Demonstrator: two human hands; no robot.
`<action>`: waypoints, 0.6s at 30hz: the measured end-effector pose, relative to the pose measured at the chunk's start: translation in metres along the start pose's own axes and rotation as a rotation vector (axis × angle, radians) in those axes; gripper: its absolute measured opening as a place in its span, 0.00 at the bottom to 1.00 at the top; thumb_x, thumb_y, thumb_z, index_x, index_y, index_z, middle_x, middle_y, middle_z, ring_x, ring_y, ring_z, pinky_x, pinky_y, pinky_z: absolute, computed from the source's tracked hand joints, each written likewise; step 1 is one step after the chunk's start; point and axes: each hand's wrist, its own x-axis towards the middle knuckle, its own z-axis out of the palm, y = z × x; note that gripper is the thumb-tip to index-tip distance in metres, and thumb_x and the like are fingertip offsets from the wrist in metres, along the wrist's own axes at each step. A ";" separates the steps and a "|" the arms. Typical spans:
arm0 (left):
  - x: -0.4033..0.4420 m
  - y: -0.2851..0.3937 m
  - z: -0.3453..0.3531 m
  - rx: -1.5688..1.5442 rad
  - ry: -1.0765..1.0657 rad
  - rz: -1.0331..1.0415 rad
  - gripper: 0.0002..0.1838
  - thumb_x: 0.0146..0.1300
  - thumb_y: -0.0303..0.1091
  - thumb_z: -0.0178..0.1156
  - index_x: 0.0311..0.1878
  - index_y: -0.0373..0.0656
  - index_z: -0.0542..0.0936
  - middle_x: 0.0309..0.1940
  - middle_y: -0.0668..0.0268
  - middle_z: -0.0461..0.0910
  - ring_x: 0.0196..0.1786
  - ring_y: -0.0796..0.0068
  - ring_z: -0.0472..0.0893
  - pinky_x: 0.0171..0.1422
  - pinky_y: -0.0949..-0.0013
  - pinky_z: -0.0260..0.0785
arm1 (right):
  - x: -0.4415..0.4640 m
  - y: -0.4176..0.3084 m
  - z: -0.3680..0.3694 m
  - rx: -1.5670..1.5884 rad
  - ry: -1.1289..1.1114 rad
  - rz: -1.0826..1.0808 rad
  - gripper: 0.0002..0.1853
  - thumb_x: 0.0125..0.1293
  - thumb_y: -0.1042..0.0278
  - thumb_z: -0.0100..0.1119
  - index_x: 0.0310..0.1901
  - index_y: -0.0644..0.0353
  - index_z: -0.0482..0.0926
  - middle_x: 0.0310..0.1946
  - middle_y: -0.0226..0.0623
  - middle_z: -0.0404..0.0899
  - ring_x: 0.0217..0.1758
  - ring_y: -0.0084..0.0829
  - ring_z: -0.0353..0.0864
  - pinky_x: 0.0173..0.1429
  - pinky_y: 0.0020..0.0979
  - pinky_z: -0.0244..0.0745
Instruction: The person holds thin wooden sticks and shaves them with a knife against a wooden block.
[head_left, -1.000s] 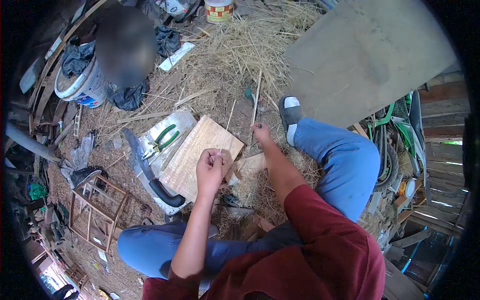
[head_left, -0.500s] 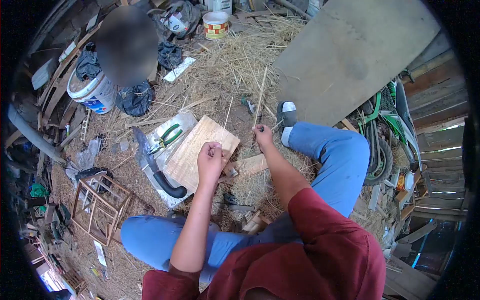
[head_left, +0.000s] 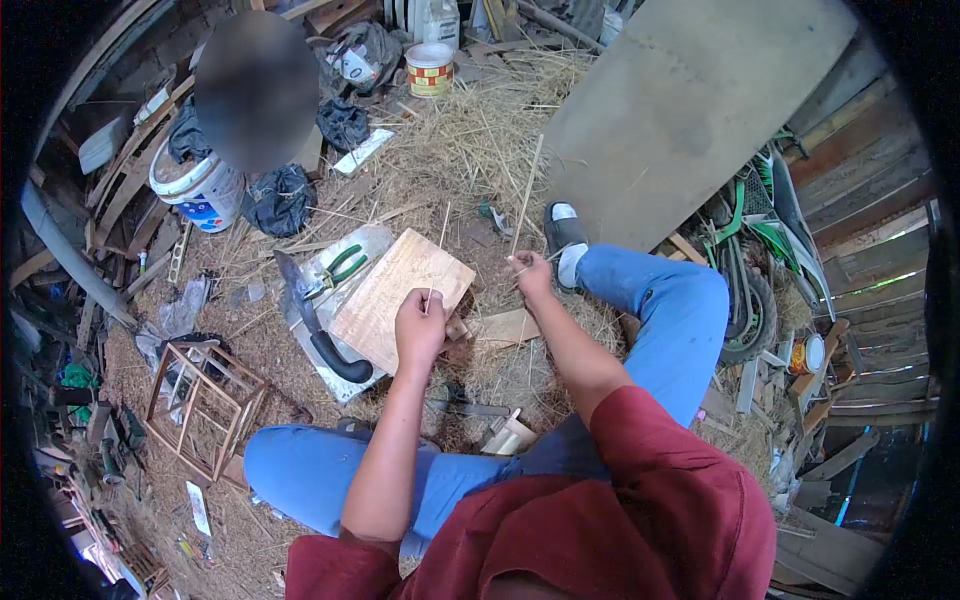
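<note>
In front of me, my left hand (head_left: 420, 325) is closed in a pinch on a thin wooden stick (head_left: 445, 225) that points away from me over the board. My right hand (head_left: 531, 277) grips the near end of a longer pale wooden strip (head_left: 527, 195), which reaches toward the straw. Under and beside my left hand lies a flat wooden board (head_left: 395, 300). Left of it, green-handled pliers (head_left: 347, 262) and a large blade with a curved black handle (head_left: 335, 358) rest on a whitish slab (head_left: 310, 335). Small wood offcuts (head_left: 505, 328) lie between my hands.
A wooden frame (head_left: 205, 410) stands at left. Behind are a white bucket (head_left: 195, 190), black plastic bags (head_left: 278, 200), a small paint tub (head_left: 430, 70) and loose straw (head_left: 490, 125). A large sheet (head_left: 690, 110) leans at right, near a green motorbike (head_left: 750, 260). Another person sits at the back left.
The stick in my left hand shows less length beyond the board than before. My right hand has shifted slightly, still holding its strip. The view has moved a little.
</note>
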 end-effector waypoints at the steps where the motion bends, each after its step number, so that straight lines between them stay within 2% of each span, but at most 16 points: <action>1: -0.001 0.002 -0.002 -0.004 -0.001 0.007 0.14 0.72 0.39 0.60 0.40 0.34 0.81 0.26 0.65 0.81 0.29 0.76 0.77 0.38 0.66 0.70 | -0.004 -0.004 0.000 -0.021 0.007 -0.013 0.10 0.62 0.69 0.75 0.41 0.61 0.83 0.29 0.26 0.80 0.29 0.18 0.74 0.32 0.26 0.69; 3: -0.002 0.007 -0.008 0.041 -0.012 -0.008 0.14 0.72 0.38 0.60 0.40 0.34 0.82 0.27 0.62 0.82 0.29 0.73 0.78 0.39 0.65 0.71 | -0.005 0.000 -0.003 -0.040 0.020 -0.033 0.09 0.62 0.71 0.74 0.39 0.60 0.81 0.27 0.26 0.79 0.27 0.18 0.73 0.31 0.25 0.68; 5: 0.004 -0.011 -0.006 0.011 -0.007 0.003 0.13 0.71 0.38 0.60 0.40 0.35 0.82 0.27 0.61 0.82 0.30 0.72 0.78 0.39 0.65 0.71 | 0.007 0.023 -0.004 -0.013 0.002 -0.087 0.10 0.61 0.71 0.75 0.39 0.62 0.83 0.29 0.26 0.81 0.32 0.19 0.76 0.38 0.26 0.72; 6: 0.006 -0.016 -0.005 0.014 0.005 0.018 0.13 0.71 0.38 0.60 0.40 0.35 0.82 0.27 0.61 0.82 0.29 0.72 0.79 0.39 0.65 0.71 | -0.003 0.010 -0.006 -0.011 0.015 -0.091 0.10 0.60 0.70 0.76 0.38 0.62 0.84 0.30 0.27 0.81 0.34 0.20 0.77 0.43 0.27 0.73; 11: -0.002 -0.004 -0.009 0.002 0.013 0.043 0.13 0.71 0.38 0.60 0.41 0.35 0.82 0.27 0.61 0.82 0.30 0.72 0.79 0.39 0.66 0.71 | -0.015 -0.004 -0.007 -0.095 0.014 -0.106 0.10 0.61 0.68 0.75 0.40 0.62 0.84 0.31 0.25 0.81 0.34 0.19 0.74 0.42 0.27 0.72; 13: -0.006 0.004 -0.009 -0.019 0.002 0.051 0.13 0.73 0.38 0.60 0.39 0.36 0.82 0.27 0.68 0.80 0.30 0.81 0.74 0.37 0.72 0.67 | -0.021 -0.007 -0.005 -0.064 0.024 -0.120 0.10 0.60 0.70 0.76 0.38 0.62 0.84 0.31 0.27 0.82 0.34 0.20 0.76 0.42 0.27 0.73; 18: -0.005 0.017 -0.011 -0.097 0.014 0.087 0.12 0.73 0.37 0.60 0.40 0.36 0.81 0.26 0.70 0.78 0.29 0.81 0.73 0.36 0.71 0.66 | -0.025 -0.003 -0.005 -0.140 0.024 -0.143 0.15 0.67 0.57 0.70 0.36 0.63 0.84 0.25 0.31 0.79 0.29 0.22 0.74 0.39 0.31 0.72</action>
